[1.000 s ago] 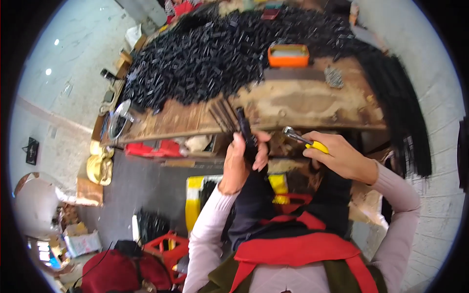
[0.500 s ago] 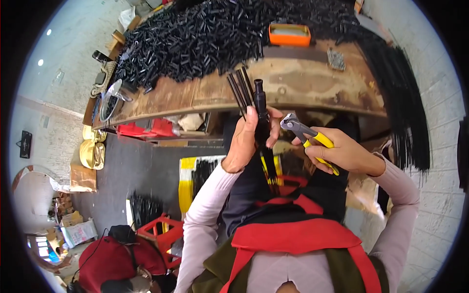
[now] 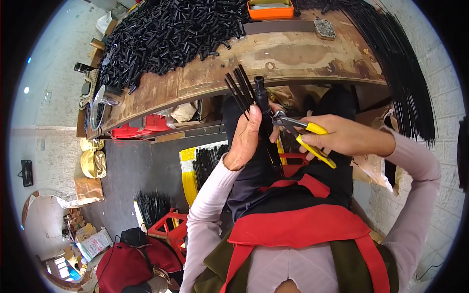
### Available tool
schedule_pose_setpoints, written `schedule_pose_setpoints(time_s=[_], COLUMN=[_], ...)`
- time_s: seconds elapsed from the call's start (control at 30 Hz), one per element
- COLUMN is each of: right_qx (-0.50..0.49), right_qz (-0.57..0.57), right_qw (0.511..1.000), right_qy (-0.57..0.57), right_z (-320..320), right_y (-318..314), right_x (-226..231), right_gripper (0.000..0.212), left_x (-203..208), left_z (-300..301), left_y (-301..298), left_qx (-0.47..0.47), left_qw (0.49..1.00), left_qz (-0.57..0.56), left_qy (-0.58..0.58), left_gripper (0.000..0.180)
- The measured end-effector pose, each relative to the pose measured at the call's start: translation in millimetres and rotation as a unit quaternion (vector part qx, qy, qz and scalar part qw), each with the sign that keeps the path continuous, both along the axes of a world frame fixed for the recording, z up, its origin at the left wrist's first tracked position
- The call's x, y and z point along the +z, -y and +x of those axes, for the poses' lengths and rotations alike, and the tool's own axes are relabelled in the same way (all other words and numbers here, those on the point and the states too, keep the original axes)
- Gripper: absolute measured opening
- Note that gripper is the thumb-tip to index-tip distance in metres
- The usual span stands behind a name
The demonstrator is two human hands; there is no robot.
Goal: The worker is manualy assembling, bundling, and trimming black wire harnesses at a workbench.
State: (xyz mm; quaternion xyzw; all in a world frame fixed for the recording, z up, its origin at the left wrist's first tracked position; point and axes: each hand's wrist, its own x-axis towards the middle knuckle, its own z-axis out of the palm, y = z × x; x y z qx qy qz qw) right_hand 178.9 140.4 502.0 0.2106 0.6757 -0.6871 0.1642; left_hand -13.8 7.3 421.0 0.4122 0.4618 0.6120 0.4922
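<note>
My left hand [image 3: 245, 137] is closed around several thin black rods [image 3: 238, 88] and a black tubular piece [image 3: 262, 95] with a ringed top. The rods fan up to the left of the tube, and dark lengths hang below the hand. In my right hand [image 3: 342, 136] is a pair of pliers [image 3: 305, 132] with a grey metal head and yellow handles. Their handles are spread apart. The pliers' head is right beside the tube, at the left fingers; whether it grips anything there I cannot tell.
Ahead stands a worn wooden table [image 3: 205, 80] heaped with short black tubes [image 3: 166, 36]. On it are an orange box [image 3: 270, 10] and a clear tray of small bits [image 3: 324, 29]. Long black rods [image 3: 408, 78] hang off its right end. A person in dark red [image 3: 132, 266] is at lower left.
My right hand has brought the pliers left, from beside the left hand to close against the tube. The left hand keeps its hold. The whole view has shifted, with the table now higher.
</note>
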Motion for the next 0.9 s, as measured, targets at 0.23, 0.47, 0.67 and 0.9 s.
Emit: schedule_pose_setpoints(time_s=[0.23,0.47,0.67,0.9], right_qx=[0.057,0.003,0.021,-0.029], right_qz=[0.101,0.015,0.089,0.063], right_qw=[0.993,0.999,0.994,0.997], right_qy=[0.019,0.037,0.062,0.038], right_z=[-6,-6,-10,0], right_y=[-5,5,12,9], right_x=[17,27,23,5], right_gripper=[0.031,0.025,0.024,0.026], left_x=[4,6,1,-6], left_z=[0,2,-1,0], left_y=[-2,0,4,-9], left_qx=[-0.018,-0.018,-0.024,-0.010], left_qw=[1.000,0.999,0.999,0.998], left_qz=[0.015,0.027,0.032,0.022], left_qy=[-0.014,-0.013,0.025,0.056], left_gripper=[0.075,0.076,0.073,0.068])
